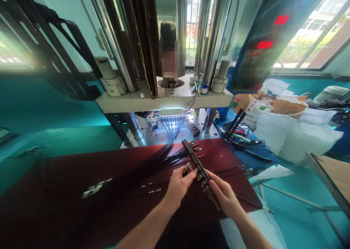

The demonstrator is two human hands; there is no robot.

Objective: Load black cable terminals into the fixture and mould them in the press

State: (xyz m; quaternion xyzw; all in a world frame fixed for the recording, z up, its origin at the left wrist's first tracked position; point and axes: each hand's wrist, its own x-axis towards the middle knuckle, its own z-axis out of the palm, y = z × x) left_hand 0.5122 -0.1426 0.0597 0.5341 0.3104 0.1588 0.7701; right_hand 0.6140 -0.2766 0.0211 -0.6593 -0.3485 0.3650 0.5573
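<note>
My right hand (222, 194) is closed round the lower end of a long dark slotted bar (195, 158), which tilts up to the left over the red-brown table. Small metal connectors (202, 179) sit along the bar's edge. My left hand (179, 183) pinches small metal connector pieces (187, 167) beside the bar's middle, its fingertips close to the slots. Black cables (175, 157) with metal plug ends (196, 147) lie just behind the bar. A few loose metal connectors (155, 190) rest on the table left of my left hand.
A press with a cream platen (164, 102) stands ahead; cables run from its lit mould (169, 123) across the red-brown table (131, 212). Blue side shelf (254, 147) holds red-handled pliers (240, 132) and wires. White sacks (298, 136) stand at right. More connectors (97, 187) lie left.
</note>
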